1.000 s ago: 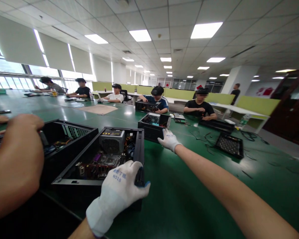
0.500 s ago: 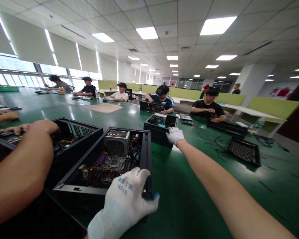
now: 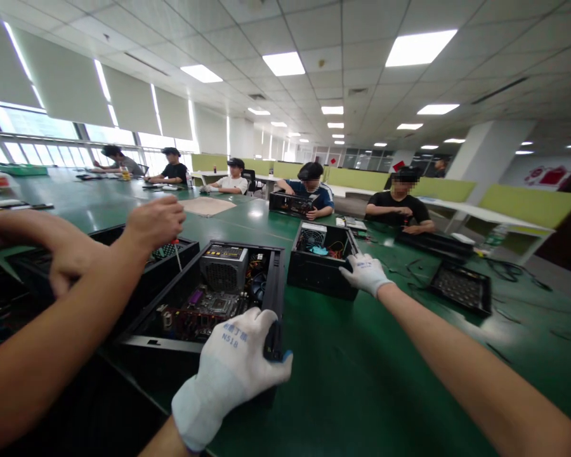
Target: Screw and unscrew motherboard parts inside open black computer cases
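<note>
In a white glove, my left hand (image 3: 235, 352) grips the near right corner of an open black computer case (image 3: 276, 285), its fingers over the rim and the thumb outside. Inside that case sit a grey power supply (image 3: 224, 270) and a motherboard (image 3: 214, 303). My right hand (image 3: 366, 274), also gloved, is closed on the right edge of a second, smaller-looking computer case (image 3: 320, 274) farther off. A fan and coloured wires show through that case's open top.
At left, a co-worker's bare hand (image 3: 156, 222) holds a screwdriver (image 3: 178, 257) over another open case (image 3: 164, 270). A black perforated panel (image 3: 461, 289) and loose cables (image 3: 507, 270) lie at right on the green table (image 3: 361, 374). Several people sit across it.
The farther case has shifted right and turned, with my right hand on it. My left hand keeps its hold. The co-worker's hand at left has risen, showing a screwdriver.
</note>
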The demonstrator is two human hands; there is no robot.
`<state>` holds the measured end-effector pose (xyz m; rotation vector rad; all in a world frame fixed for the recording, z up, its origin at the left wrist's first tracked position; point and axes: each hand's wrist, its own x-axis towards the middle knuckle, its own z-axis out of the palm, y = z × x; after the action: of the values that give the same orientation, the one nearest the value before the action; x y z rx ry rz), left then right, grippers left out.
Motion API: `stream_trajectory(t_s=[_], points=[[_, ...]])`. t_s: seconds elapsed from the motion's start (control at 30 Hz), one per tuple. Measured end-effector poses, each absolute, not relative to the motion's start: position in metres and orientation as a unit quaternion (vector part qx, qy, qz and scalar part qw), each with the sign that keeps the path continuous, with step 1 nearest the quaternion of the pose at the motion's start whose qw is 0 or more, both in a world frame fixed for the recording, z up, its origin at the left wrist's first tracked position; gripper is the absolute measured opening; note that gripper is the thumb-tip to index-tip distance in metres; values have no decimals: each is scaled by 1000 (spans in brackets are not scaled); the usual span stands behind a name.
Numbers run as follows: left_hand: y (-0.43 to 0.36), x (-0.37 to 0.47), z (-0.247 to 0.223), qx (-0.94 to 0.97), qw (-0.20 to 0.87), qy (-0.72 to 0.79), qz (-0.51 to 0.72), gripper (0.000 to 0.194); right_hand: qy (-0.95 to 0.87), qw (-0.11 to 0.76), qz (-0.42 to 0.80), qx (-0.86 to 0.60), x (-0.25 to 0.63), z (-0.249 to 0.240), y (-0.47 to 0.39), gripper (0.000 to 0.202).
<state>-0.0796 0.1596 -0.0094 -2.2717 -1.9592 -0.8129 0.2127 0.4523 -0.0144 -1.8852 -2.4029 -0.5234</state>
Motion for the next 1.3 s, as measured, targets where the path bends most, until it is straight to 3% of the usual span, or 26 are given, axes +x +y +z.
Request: stream_trajectory(t_s=[0.37, 0.6, 0.9, 1.1, 1.3], points=[[163, -80, -10, -757, 29, -600, -259, 36, -813, 0, -162, -560, 227, -2, 334, 64], [189, -84, -16, -678, 145, -660, -291, 37, -807, 26, -168, -565, 221, -3, 302, 63], [163, -48, -54, -731, 56, -596, -326, 35, -839, 35, -138, -525, 231, -1, 239, 66], [155, -22, -48, -774, 91, -558, -284, 51, -861, 65, -135, -486, 244, -5, 176, 58], [133, -11, -22, -807, 62, -551, -202, 28, -876, 96, -117, -458, 257, -9, 138, 48]])
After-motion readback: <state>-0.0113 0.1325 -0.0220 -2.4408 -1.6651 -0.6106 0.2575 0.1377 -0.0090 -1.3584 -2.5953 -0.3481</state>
